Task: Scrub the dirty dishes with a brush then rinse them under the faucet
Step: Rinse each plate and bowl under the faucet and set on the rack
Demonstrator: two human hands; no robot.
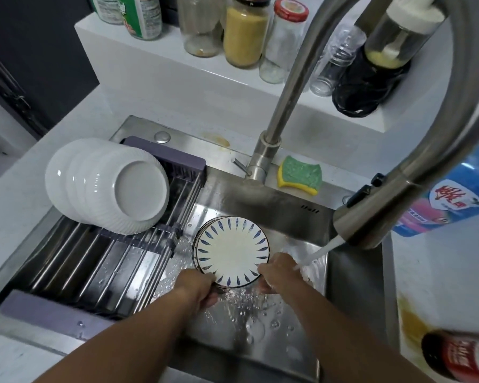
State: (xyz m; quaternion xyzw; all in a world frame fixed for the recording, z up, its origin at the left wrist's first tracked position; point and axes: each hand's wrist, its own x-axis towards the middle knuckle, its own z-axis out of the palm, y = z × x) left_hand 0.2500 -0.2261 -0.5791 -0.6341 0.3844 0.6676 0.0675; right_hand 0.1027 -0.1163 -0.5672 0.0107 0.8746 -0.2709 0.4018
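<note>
A small stack of white plates with blue leaf marks (231, 251) is tilted up over the steel sink (351, 286). My left hand (198, 286) grips the stack's lower left edge. My right hand (281, 270) holds the lower right edge, fingers curled behind it. Water streams from the faucet head (351, 230) onto my right hand. No brush is in view.
Several white bowls (108, 186) lean upside down on a purple roll-up rack (116, 261) across the sink's left half. A green and yellow sponge (300, 175) lies behind the sink. Jars and bottles (245, 31) line the back ledge. A blue detergent pouch (451, 197) stands at right.
</note>
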